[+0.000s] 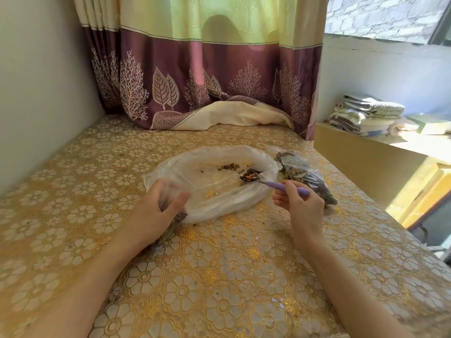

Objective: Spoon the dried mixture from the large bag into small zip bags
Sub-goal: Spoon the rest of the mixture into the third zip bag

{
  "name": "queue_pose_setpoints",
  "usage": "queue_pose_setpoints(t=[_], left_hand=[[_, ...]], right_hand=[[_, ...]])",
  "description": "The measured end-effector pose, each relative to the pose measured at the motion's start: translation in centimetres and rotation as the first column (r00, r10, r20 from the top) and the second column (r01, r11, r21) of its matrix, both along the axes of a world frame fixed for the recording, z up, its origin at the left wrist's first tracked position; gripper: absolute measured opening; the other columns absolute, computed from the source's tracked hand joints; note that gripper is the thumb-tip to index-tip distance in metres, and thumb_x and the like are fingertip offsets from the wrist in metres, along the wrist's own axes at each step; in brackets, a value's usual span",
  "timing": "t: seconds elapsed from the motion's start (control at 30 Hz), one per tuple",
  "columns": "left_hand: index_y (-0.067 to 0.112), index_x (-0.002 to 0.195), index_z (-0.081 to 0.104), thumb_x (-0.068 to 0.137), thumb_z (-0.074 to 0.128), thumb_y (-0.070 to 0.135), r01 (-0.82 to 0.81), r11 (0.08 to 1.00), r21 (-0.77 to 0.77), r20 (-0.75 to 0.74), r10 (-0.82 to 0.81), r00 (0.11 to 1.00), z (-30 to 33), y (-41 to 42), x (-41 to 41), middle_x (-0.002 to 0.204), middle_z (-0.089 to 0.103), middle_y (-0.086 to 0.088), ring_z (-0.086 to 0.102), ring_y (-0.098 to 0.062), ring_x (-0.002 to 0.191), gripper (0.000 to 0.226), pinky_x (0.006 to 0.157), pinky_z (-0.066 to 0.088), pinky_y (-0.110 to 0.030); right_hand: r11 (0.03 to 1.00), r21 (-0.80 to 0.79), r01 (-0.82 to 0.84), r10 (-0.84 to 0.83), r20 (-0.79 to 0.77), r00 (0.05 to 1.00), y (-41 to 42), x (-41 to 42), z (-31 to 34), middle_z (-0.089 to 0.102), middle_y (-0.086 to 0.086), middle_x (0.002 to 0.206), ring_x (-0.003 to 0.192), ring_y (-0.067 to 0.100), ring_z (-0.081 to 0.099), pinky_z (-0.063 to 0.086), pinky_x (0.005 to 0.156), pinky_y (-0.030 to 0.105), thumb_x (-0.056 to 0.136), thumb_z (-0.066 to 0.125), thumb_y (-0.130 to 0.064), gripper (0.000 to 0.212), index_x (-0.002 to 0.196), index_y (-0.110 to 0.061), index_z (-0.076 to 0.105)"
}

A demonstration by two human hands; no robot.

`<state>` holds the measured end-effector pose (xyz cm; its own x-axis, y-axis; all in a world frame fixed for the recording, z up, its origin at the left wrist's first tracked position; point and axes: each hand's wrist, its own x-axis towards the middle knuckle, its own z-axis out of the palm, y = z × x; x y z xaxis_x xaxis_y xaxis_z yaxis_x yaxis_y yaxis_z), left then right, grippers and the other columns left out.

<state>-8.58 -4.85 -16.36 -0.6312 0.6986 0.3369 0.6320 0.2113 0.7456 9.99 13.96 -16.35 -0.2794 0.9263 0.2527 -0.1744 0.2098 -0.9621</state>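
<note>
Two bare hands work over a table (219, 276) covered in a gold cloth patterned with white flowers, set into a corner with a plain pale wall along its left edge. At the far edge a curtain (207, 76), yellow-green above and plum below with leaf and tree motifs, hangs down and bunches on the cloth. Near the middle of the table lies the large bag (210, 176), clear, spread open and almost flat, with only a scatter of dried mixture (229, 166) left inside. The right hand (299, 203) pinches the purple handle of a spoon (258, 179) whose loaded bowl rests inside the bag. The left hand (158, 208) grips a small zip bag (170, 225) at the large bag's near-left rim. Filled small bags (310, 179) lie piled by the table's right edge, touching the large bag. Beyond that edge, a sunlit ledge (380, 152) under a window carries folded cloths (366, 113).
</note>
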Motion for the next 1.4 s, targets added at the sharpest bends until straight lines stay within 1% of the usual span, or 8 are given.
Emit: queue_pose_setpoints(t=[0.37,0.6,0.8,0.93,1.0,1.1,1.2,1.4], left_hand=[[0.034,0.100,0.051,0.056,0.063,0.068,0.033,0.998,0.051,0.103,-0.038,0.994,0.0,0.0,-0.1,0.054,0.042,0.010,0.040,0.000,0.044,0.057,0.045,0.037,-0.013],[0.034,0.105,0.050,0.057,0.069,0.057,0.065,0.991,0.118,0.169,-0.084,0.982,0.2,0.1,0.0,0.067,0.063,-0.002,0.055,-0.004,0.057,0.057,0.055,0.045,-0.018],[0.020,0.098,0.052,0.062,0.071,0.042,0.081,0.979,0.189,0.187,-0.117,0.975,0.7,0.1,0.6,0.062,0.066,0.015,0.058,0.006,0.054,0.046,0.051,0.041,-0.006],[0.026,0.103,0.053,0.062,0.070,0.050,0.050,0.986,0.159,0.179,-0.079,0.981,0.9,0.0,0.7,0.078,0.064,-0.019,0.059,-0.032,0.069,0.051,0.067,0.050,-0.044],[0.028,0.102,0.053,0.062,0.069,0.053,0.026,0.987,0.159,0.190,-0.056,0.980,1.0,-0.1,0.7,0.083,0.061,-0.027,0.056,-0.039,0.072,0.050,0.065,0.047,-0.041],[0.028,0.101,0.054,0.062,0.068,0.053,-0.006,0.972,0.235,0.248,-0.054,0.967,1.1,-0.2,0.8,0.081,0.071,-0.003,0.067,-0.014,0.072,0.048,0.062,0.048,-0.018],[0.020,0.101,0.059,0.069,0.064,0.047,-0.053,0.938,0.341,0.339,-0.071,0.938,1.4,-0.3,0.7,0.084,0.072,0.017,0.068,0.002,0.075,0.042,0.058,0.046,-0.006],[-0.005,0.100,0.060,0.077,0.061,0.041,-0.026,0.963,0.266,0.210,-0.032,0.977,1.3,-0.1,1.1,0.081,0.065,-0.022,0.065,0.001,0.059,0.051,0.050,0.048,-0.012]], right_hand=[[0.935,0.114,-0.335,0.352,-0.204,0.913,-4.2,0.5,5.6,0.073,0.020,0.083,0.064,0.021,0.064,0.052,0.057,0.024,0.095,0.052,-0.009,0.019,0.086,-0.002,0.067],[0.830,0.292,-0.475,0.504,-0.032,0.863,-5.9,0.1,6.1,0.072,0.003,0.073,0.065,0.016,0.066,0.053,0.060,0.022,0.093,0.051,0.001,0.018,0.093,-0.007,0.066],[0.790,0.317,-0.524,0.547,0.020,0.837,-5.9,-0.1,5.9,0.071,0.007,0.081,0.070,0.016,0.067,0.054,0.065,0.024,0.091,0.053,0.003,0.020,0.097,-0.010,0.068],[0.830,0.235,-0.506,0.538,-0.101,0.837,-5.1,-0.1,5.6,0.070,0.010,0.078,0.070,0.019,0.065,0.053,0.065,0.026,0.092,0.050,0.002,0.021,0.096,-0.007,0.068],[0.849,0.175,-0.498,0.525,-0.183,0.831,-4.4,0.0,5.4,0.070,0.014,0.081,0.070,0.020,0.064,0.053,0.065,0.027,0.093,0.049,-0.001,0.019,0.096,-0.006,0.067],[0.892,0.102,-0.441,0.451,-0.268,0.851,-3.0,0.0,4.9,0.073,0.013,0.084,0.067,0.017,0.064,0.053,0.061,0.023,0.095,0.049,-0.006,0.016,0.094,-0.003,0.065],[0.956,0.050,-0.289,0.293,-0.191,0.937,-1.3,-0.2,3.7,0.075,0.010,0.081,0.062,0.015,0.063,0.052,0.056,0.020,0.096,0.051,-0.012,0.022,0.083,-0.004,0.066],[0.995,0.089,-0.052,0.047,0.049,0.998,1.6,-0.5,1.2,0.075,0.004,0.075,0.058,0.014,0.062,0.051,0.053,0.019,0.099,0.048,-0.023,0.039,0.072,-0.009,0.072]])
